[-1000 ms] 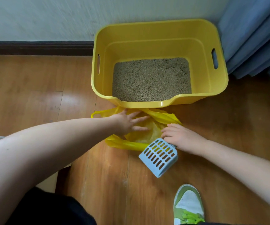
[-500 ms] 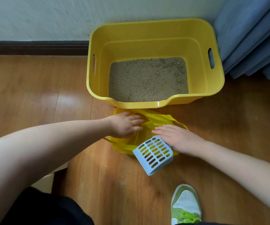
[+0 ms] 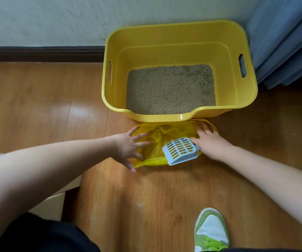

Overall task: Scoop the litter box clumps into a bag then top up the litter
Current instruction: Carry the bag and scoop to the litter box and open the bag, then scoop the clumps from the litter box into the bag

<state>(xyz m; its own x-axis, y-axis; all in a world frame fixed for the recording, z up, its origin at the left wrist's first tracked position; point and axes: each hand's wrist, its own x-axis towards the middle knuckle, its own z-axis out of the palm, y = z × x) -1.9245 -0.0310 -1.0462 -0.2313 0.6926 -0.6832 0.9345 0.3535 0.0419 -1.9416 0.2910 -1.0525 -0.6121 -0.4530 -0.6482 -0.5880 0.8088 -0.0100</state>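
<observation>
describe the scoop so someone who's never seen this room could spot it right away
Find the big yellow litter box against the wall on the wooden floor. Just in front of it lies a crumpled yellow bag, with a hand on either side. The scoop rests on the bag by the right hand: the only pale blue thing there, its face full of slots.

We look down at a yellow litter box (image 3: 179, 51) on the wooden floor (image 3: 37, 115), against the far wall (image 3: 55, 19), with blue curtains (image 3: 288, 42) to its right. Tan litter (image 3: 170, 90) covers its bottom, lumpier at the far right corner. Just near the box lies a yellow plastic bag (image 3: 152, 140). Our left hand (image 3: 128, 148) spreads its fingers on the bag's left edge; our right hand (image 3: 210, 142) presses its right side and grips a light blue slotted scoop (image 3: 180, 150) lying over the bag. A green-and-white sneaker (image 3: 211, 231) shows at the near right.
</observation>
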